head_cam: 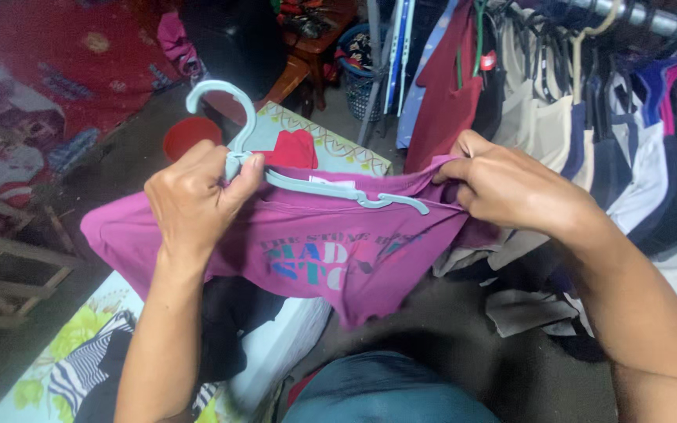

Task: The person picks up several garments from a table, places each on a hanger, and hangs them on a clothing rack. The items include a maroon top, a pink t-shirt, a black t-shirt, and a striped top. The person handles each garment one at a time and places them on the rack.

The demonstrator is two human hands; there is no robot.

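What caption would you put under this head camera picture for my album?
Left hand holds a pale blue hanger inside a magenta T-shirt while right hand pinches its collar, beside a rack of hung clothes.

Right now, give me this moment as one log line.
left hand: grips pale blue hanger at neck | right hand: pinches magenta T-shirt shoulder | hanger partly inside collar | clothes rail at right
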